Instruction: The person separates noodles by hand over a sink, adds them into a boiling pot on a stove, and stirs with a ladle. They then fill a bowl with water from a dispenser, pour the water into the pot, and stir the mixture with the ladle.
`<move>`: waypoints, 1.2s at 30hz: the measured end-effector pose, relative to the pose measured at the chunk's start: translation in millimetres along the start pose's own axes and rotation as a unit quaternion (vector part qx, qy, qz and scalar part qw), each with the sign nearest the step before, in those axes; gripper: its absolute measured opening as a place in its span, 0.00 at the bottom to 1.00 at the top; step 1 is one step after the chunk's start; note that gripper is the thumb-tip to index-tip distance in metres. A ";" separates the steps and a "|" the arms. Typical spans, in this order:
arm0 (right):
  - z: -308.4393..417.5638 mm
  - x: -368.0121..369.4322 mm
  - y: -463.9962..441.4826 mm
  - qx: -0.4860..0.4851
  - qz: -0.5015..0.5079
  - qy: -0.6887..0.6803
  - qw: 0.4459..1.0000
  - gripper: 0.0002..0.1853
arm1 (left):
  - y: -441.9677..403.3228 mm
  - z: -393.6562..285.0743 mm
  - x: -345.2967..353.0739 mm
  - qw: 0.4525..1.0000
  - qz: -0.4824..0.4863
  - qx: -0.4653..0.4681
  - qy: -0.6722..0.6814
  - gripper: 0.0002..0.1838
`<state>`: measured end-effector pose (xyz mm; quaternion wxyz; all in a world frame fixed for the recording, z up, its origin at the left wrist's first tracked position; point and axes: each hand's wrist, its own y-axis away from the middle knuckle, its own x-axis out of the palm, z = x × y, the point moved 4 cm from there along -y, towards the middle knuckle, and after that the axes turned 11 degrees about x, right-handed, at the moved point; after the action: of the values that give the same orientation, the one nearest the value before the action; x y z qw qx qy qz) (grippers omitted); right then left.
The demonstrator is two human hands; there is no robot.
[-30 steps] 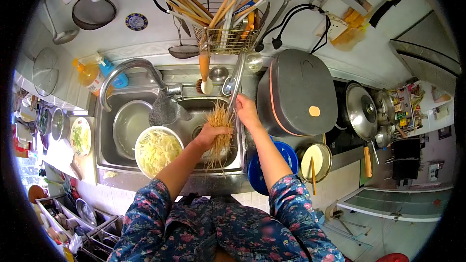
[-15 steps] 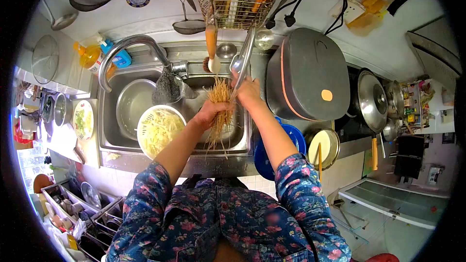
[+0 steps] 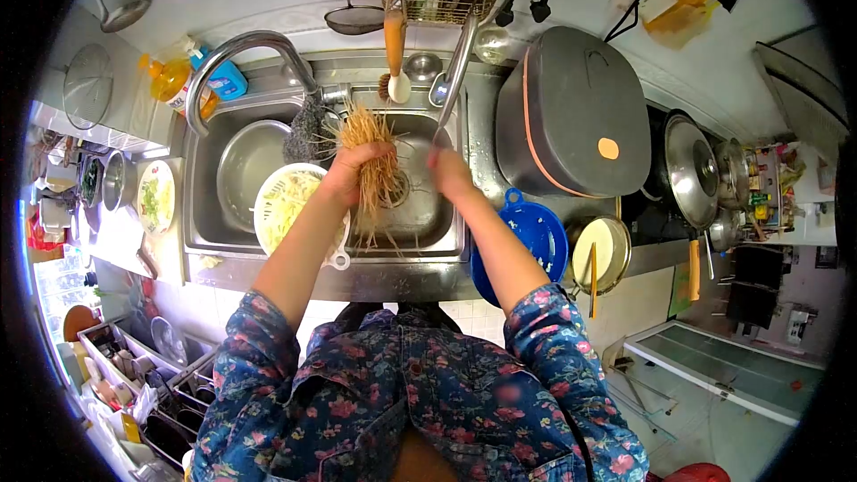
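My left hand [image 3: 351,177] is closed around a bundle of dry, straw-like stalks [image 3: 368,131], held upright over the divider side of the right sink basin [image 3: 420,219]. Loose ends stick out above and below the fist. My right hand [image 3: 453,176] hovers over the same basin, just below the lower end of a slanted metal tap [image 3: 455,71]. Motion smears its fingers, so whether they hold anything is unclear. Beside my left forearm stands a white colander [image 3: 266,214] of pale shredded food, partly hidden by the arm.
A metal bowl [image 3: 241,177] sits in the left basin under a curved faucet [image 3: 245,38]. Right of the sink are a large dark grey appliance [image 3: 580,112], a blue basin [image 3: 520,223] and a pot [image 3: 616,268]. A brush [image 3: 395,45] hangs behind the sink.
My left hand has moved left and away from me with the straw-like bundle. My right hand has come down from the tap's end, a little nearer to me. The view has shifted slightly.
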<state>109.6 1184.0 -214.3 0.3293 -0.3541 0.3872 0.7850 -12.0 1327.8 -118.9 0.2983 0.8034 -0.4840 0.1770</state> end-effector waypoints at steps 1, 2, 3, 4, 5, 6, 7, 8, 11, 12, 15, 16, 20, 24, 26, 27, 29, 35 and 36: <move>-6.0 26.0 -5.9 -0.019 0.007 0.044 0.999 0.10 | 5.0 -9.8 3.7 0.999 0.004 0.007 -0.033 0.16; -5.5 44.6 -6.1 -0.039 0.016 0.087 0.995 0.10 | 7.4 -12.8 3.8 1.000 0.011 0.004 -0.029 0.17; -2.9 54.3 0.2 0.000 0.040 0.087 0.995 0.09 | 9.0 -14.9 2.5 1.000 0.017 0.000 -0.025 0.17; -0.3 64.9 8.4 0.039 0.063 0.087 0.994 0.08 | 9.6 -17.9 1.4 0.999 0.024 -0.003 -0.022 0.18; 3.1 77.5 16.7 0.076 0.086 0.085 0.990 0.08 | 10.6 -22.1 0.6 1.000 0.022 -0.003 -0.016 0.17; -11.3 128.5 12.6 0.085 0.111 0.154 0.978 0.08 | 10.7 -25.1 -2.7 1.000 0.020 -0.007 -0.012 0.16; -24.0 162.1 8.9 0.013 0.144 0.214 0.966 0.09 | 12.9 -25.3 -5.1 1.000 0.015 -0.010 -0.006 0.15; -28.0 183.1 7.6 -0.062 0.172 0.272 0.945 0.10 | 13.8 -26.3 -6.6 1.000 0.021 -0.009 -0.019 0.18; -28.5 210.9 11.6 0.007 0.176 0.260 0.949 0.12 | 17.1 -26.0 -11.2 0.999 0.028 -0.009 -0.036 0.24; -34.4 226.3 8.5 0.010 0.171 0.231 0.958 0.13 | 17.8 -25.7 -11.4 0.999 0.027 -0.010 -0.027 0.25; -35.6 233.7 8.8 -0.003 0.140 0.174 0.975 0.14 | 21.7 -25.8 -15.1 1.000 0.017 -0.014 -0.022 0.28; -22.0 207.1 23.8 -0.022 0.123 0.176 0.977 0.14 | 22.2 -26.9 -15.9 1.000 0.014 -0.014 -0.022 0.29; -42.4 245.6 12.8 -0.027 0.115 0.210 0.970 0.10 | 24.2 -29.0 -23.4 0.999 -0.002 -0.024 -0.023 0.30; -15.2 189.7 17.4 -0.029 0.216 0.243 0.945 0.16 | 25.1 -31.8 -27.4 1.000 0.013 -0.018 -0.017 0.27; -41.8 219.6 -5.1 0.052 0.201 0.132 0.969 0.17 | 27.6 -33.3 -30.3 1.000 0.023 -0.013 -0.013 0.25; -35.2 191.1 0.9 0.121 0.219 -0.062 0.966 0.16 | 29.8 -38.0 -25.9 1.000 0.004 -0.005 -0.010 0.22; -17.2 149.4 25.8 0.260 0.212 -0.476 0.813 0.13 | 33.0 -48.9 -13.5 0.999 -0.033 0.011 -0.004 0.15; 14.1 68.2 70.2 0.187 0.155 -0.659 0.712 0.07 | 30.8 -71.9 1.3 0.999 0.051 0.006 0.010 0.14; 14.2 60.4 75.0 0.173 0.162 -0.652 0.720 0.07 | 30.3 -74.7 5.6 0.999 0.050 0.007 0.017 0.14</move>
<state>13.8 1174.3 -228.9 0.4236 0.3763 0.2572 0.7828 -35.9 1361.9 -49.6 0.2917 0.7773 -0.5169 0.2085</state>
